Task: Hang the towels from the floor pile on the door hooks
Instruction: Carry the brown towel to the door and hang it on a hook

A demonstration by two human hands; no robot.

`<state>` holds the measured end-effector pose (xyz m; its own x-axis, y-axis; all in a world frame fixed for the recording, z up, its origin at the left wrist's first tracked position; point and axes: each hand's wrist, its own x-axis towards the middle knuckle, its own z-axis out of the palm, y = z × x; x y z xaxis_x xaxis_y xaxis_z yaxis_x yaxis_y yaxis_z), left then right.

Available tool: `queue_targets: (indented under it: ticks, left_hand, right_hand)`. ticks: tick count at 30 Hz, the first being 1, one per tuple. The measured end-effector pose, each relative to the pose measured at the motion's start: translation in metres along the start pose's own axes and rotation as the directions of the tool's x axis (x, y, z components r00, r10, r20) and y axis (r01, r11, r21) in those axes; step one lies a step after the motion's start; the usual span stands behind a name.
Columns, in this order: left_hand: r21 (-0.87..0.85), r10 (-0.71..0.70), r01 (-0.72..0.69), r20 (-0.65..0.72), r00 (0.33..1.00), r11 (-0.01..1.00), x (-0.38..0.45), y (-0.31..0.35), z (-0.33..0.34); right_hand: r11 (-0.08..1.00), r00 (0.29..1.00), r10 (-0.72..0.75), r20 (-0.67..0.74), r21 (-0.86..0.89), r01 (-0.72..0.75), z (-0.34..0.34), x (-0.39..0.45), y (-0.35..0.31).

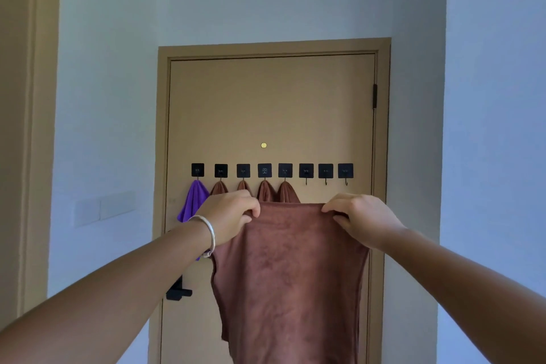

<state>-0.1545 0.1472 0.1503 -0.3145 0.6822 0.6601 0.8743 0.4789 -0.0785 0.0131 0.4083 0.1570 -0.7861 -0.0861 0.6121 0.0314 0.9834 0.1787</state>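
Both hands held a brown terry towel stretched by its top edge before the tan wooden door. The left hand and the right hand each pinched an upper corner. Behind it ran 8 square black adhesive hooks: 1 carried a purple cloth, 4 carried brown towels, 3 stood bare.

The brown towel is soft cloth with a fuzzy, matt nap — slightly mottled. The purple towel is a smoother cloth with a faint sheen. The door looks like smooth, matt tan wood. The hooks sit on black matt squares. The bracelet is polished, shiny metal.
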Motion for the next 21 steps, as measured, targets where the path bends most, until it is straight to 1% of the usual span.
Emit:
queue_targets:
  ticks: [7,11,14,17,21]
  left_hand:
    - [0.035,0.141,-0.147,0.136,0.981,0.988,0.074,-0.042,0.081]
    - [0.03,0.18,-0.189,0.191,0.965,0.982,0.124,-0.066,0.129]
    - [0.0,0.201,-0.207,0.236,0.951,0.978,0.161,-0.085,0.16]
    - [-0.039,0.217,-0.214,0.247,0.944,0.976,0.205,-0.106,0.19]
    - [0.003,0.238,-0.247,0.266,0.934,0.969,0.249,-0.125,0.228]
  right_hand:
    - [0.998,0.999,0.023,-0.037,-0.059,-0.025,0.066,0.048,0.055]
    - [0.994,1.0,0.022,0.001,-0.108,-0.022,0.105,0.078,0.089]
    - [0.993,0.997,0.065,0.044,-0.106,-0.061,0.127,0.104,0.114]
    - [0.987,0.991,0.115,0.065,-0.12,-0.107,0.15,0.14,0.139]
    - [0.975,0.983,0.176,0.058,-0.145,-0.166,0.18,0.174,0.163]
